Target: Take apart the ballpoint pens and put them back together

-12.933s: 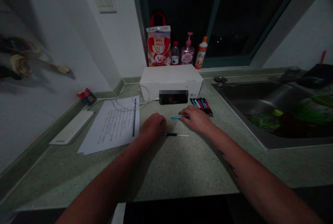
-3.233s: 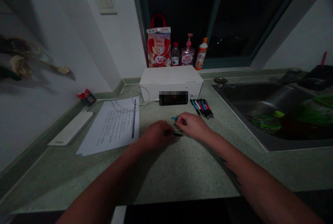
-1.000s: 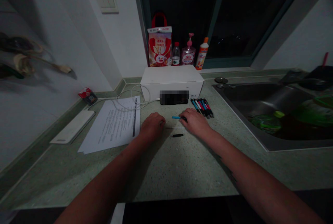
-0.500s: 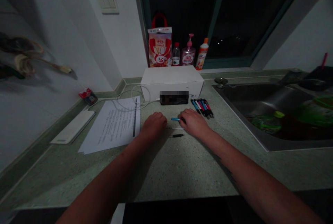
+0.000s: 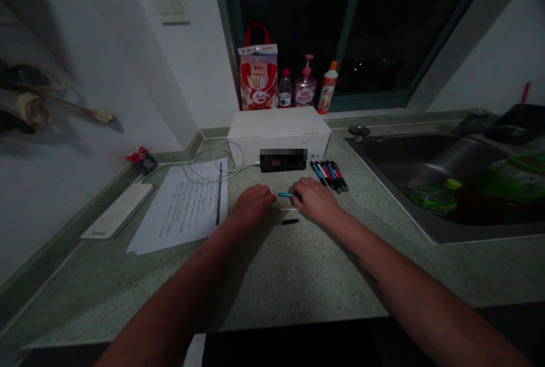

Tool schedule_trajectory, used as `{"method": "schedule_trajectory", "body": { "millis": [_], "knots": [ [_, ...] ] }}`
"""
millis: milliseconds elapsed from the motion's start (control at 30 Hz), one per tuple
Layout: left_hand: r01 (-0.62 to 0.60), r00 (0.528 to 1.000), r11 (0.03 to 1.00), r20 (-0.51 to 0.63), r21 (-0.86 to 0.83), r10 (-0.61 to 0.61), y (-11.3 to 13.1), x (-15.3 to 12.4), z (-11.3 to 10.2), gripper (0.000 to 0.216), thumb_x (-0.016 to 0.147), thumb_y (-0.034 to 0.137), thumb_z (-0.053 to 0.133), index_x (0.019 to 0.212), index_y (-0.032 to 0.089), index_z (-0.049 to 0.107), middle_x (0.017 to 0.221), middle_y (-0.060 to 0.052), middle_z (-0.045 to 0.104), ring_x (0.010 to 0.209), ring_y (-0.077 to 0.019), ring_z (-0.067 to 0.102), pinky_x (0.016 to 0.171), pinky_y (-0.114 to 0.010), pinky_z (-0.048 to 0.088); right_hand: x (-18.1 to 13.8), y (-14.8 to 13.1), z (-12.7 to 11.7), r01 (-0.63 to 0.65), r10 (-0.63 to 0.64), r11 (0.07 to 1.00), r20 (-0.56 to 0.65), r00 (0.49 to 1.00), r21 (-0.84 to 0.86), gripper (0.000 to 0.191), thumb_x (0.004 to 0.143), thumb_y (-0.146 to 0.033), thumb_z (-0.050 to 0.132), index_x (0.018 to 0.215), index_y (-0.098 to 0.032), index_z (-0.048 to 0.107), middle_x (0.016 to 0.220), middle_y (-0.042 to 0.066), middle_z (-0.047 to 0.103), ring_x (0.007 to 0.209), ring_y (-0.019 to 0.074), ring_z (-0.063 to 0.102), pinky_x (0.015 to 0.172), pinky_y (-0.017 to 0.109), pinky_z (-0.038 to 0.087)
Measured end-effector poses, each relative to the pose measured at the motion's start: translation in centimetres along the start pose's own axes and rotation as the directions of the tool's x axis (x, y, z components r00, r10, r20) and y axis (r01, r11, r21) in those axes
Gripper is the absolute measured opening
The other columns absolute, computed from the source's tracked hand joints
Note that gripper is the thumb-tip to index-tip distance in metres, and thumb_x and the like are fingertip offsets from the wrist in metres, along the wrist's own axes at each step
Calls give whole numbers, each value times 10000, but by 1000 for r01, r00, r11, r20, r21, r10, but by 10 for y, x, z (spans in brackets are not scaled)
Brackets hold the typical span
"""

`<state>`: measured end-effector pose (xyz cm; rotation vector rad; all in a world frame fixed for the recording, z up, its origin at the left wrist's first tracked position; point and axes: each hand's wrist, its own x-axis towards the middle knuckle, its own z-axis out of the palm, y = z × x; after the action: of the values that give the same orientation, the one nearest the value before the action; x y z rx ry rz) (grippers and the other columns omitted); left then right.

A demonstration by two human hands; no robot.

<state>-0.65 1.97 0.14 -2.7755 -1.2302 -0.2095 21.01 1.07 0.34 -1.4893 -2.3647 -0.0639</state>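
Both my hands rest on the speckled green countertop (image 5: 298, 276). My left hand (image 5: 251, 207) lies knuckles up with its fingers curled under, next to a thin pale pen refill (image 5: 286, 209). My right hand (image 5: 317, 201) is curled over the end of a blue pen barrel (image 5: 284, 194), whose tip sticks out to the left. A short black pen piece (image 5: 287, 221) lies loose just in front of both hands. What the left fingers touch is hidden in the dim light.
A bundle of several coloured pens (image 5: 328, 174) lies right of a black device (image 5: 283, 160) in front of a white box (image 5: 279, 129). Printed paper (image 5: 187, 205) and a white cable (image 5: 213, 162) lie left. A steel sink (image 5: 438, 185) holds green items on the right. Bottles (image 5: 304, 87) stand on the sill.
The black pen piece, joined to the pale refill earlier, now lies apart from it. Over the last second my hands barely moved; the left hand crept slightly toward the refill.
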Motion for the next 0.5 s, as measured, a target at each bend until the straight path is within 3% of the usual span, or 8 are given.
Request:
{"method": "schedule_trajectory", "body": {
  "millis": [133, 300, 500],
  "knots": [
    [-2, 999, 1000, -33, 9, 3, -3, 0, 5, 149, 919, 144, 560, 920, 172, 706, 896, -78, 642, 881, -242, 568, 756, -364, 422, 0, -1, -2, 0, 0, 1000, -4, 1000, -2, 96, 897, -210, 624, 915, -166, 708, 912, 84, 678, 920, 229, 592, 797, 329, 425],
    [42, 998, 999, -54, -14, -43, -5, 0, 8, 163, 920, 131, 561, 986, 189, 698, 923, -68, 662, 888, -237, 579, 762, -359, 423, 0, -1, -2, 2, -2, 1000, 13, 1000, 7, 97, 896, -210, 623, 926, -169, 706, 917, 84, 677, 934, 228, 597, 808, 326, 428],
    [11, 999, 1000, -48, 21, -10, -3, 0, 8, 210, 936, 130, 533, 1078, 174, 682, 937, -86, 660, 905, -250, 578, 784, -377, 421, 0, -1, -2, -2, 1, 1000, 15, 1000, 16, 100, 898, -213, 617, 932, -174, 702, 925, 85, 674, 939, 227, 596, 820, 326, 434]
  ]
}}
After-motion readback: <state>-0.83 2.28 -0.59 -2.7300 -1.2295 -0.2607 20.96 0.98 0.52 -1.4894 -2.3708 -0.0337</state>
